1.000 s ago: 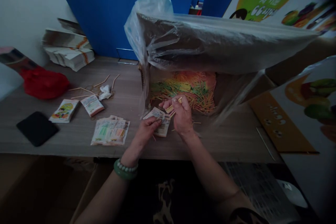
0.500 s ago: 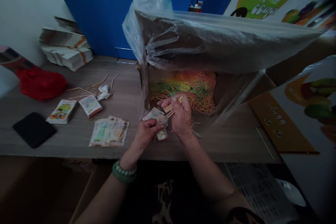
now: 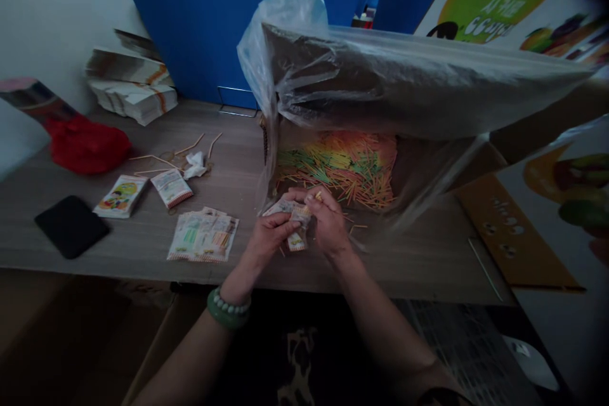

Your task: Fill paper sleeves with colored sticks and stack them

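Observation:
My left hand (image 3: pixel 267 236) pinches a small printed packet (image 3: pixel 297 236) just above the wooden table's (image 3: pixel 428 254) front edge. My right hand (image 3: pixel 326 221) is closed on a few thin coloured sticks (image 3: pixel 318 195) and presses them against the packet's top. More flat packets (image 3: pixel 280 207) lie under both hands. Right behind them stands an open cardboard box lined with clear plastic (image 3: pixel 390 82), its floor covered with a heap of orange, yellow and green sticks (image 3: pixel 340 163).
A fan of packets (image 3: pixel 203 238) lies to the left, two more packets (image 3: pixel 145 190) beyond, then a black pad (image 3: pixel 71 226), a red mesh bag (image 3: pixel 88 147) and stacked packets (image 3: pixel 133 85). Loose sticks (image 3: pixel 166 155) lie nearby. A brown card (image 3: pixel 514 235) sits right.
My right hand has come down from above the box edge and brought its sticks to the packet in my left hand. The camera has shifted slightly.

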Tool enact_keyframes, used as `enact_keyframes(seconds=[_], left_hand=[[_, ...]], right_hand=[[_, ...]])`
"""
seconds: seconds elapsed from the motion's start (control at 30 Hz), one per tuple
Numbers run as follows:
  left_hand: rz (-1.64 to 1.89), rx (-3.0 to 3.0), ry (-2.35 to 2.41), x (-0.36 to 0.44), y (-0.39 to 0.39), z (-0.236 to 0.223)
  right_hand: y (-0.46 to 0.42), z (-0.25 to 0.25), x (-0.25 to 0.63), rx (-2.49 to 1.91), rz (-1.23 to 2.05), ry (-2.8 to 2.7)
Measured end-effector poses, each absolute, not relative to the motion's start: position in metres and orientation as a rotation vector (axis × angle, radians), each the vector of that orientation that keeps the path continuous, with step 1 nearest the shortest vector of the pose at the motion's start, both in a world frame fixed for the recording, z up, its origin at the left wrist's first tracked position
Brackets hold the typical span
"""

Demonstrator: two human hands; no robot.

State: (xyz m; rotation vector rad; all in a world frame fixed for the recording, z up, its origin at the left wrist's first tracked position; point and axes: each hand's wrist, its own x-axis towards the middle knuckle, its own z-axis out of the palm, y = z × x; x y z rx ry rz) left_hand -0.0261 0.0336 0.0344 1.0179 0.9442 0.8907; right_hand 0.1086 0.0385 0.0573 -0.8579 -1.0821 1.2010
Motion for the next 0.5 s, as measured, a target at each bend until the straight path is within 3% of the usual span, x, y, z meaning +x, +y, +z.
enact_keyframes(seconds=[0.23, 0.5], left_hand=[[1.063, 1.051, 0.846, -0.023, 0.037, 0.033], [1.202, 0.751, 0.845, -0.033, 0.026, 0.030]], right_hand=[[0.036, 0.052, 0.122, -0.944, 1.325, -1.322], [0.021, 0.049, 0.119, -1.193, 1.048, -1.636]])
